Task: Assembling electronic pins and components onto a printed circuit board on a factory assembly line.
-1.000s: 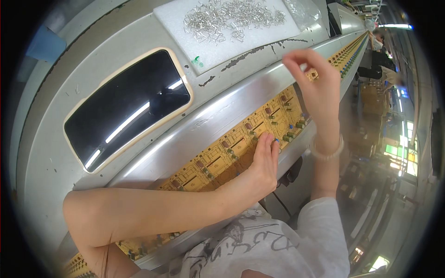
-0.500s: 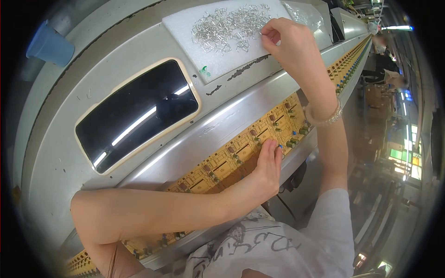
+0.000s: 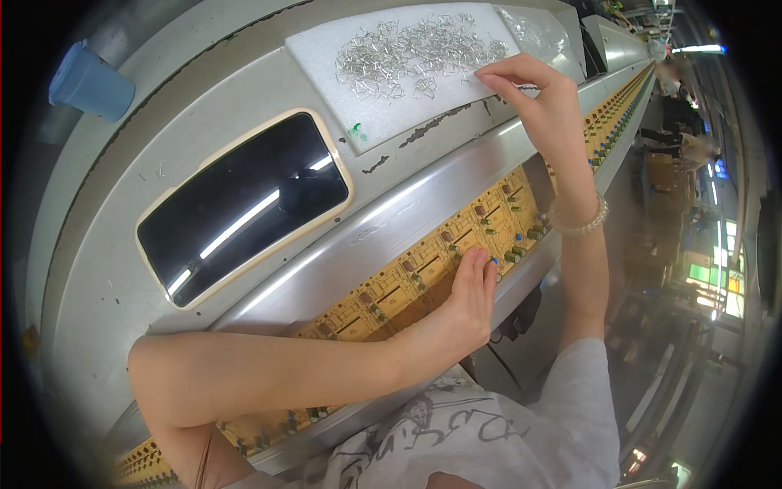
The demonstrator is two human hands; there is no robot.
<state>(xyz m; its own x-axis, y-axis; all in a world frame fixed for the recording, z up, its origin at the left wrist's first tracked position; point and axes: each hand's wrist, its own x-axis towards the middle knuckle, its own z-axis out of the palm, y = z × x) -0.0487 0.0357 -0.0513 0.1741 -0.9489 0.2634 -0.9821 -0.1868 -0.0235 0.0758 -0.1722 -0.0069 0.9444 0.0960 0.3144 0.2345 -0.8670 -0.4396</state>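
My right hand is raised at the near right edge of a white foam sheet. Its thumb and forefinger pinch together, with a thin bent wire piece at their tips. A loose pile of several silvery wire pieces lies on the foam. My left hand rests on a row of yellow-tan circuit boards. Its fingers are stretched out side by side, tips beside a small blue component; the thumb is hidden. Green, brown and blue components stand on the boards.
A phone-shaped black slab with a cream rim lies on the grey metal table. At the far left stands a blue cup. A clear plastic bag lies beside the foam. The metal rail runs along the boards.
My right hand has drawn back from the wire pile, toward me and slightly right, its fingers pinched. The left hand stays in place on the boards.
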